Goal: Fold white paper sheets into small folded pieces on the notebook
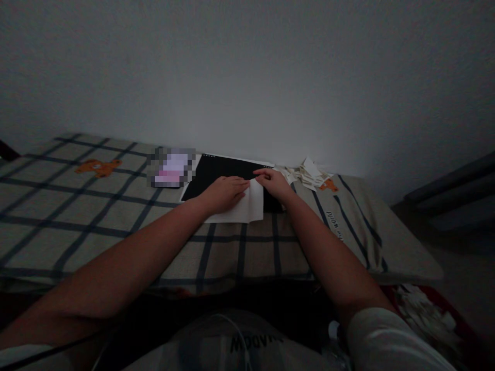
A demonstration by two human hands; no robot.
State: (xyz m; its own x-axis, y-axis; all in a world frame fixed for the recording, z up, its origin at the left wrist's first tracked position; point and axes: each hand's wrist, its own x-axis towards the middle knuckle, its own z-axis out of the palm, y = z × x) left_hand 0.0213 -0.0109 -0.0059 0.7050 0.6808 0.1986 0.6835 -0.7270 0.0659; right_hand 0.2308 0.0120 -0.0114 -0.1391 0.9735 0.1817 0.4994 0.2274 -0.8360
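A white sheet of paper (pixel 254 203) with a vertical crease lies over a black flat board (pixel 222 170) on the checked cloth. Across its upper left part rests my left hand (pixel 228 191), flat and open, fingers pointing right. At the paper's upper right corner is my right hand (pixel 274 184), its thumb and fingers closed on the edge. The fingertips of both hands are close together. Under the board, pale paper shows along the left and top edges. Just right of my right hand lies a loose pile of small folded white papers (pixel 309 174).
A blurred-out phone (pixel 170 169) lies left of the board. The checked tablecloth (pixel 116 206) hangs over the front edge, with a pale wall (pixel 247 77) behind. At lower right, a red container (pixel 460 309) holds many white paper pieces (pixel 425 314). Dark grey folded fabric (pixel 456 190) is farther right.
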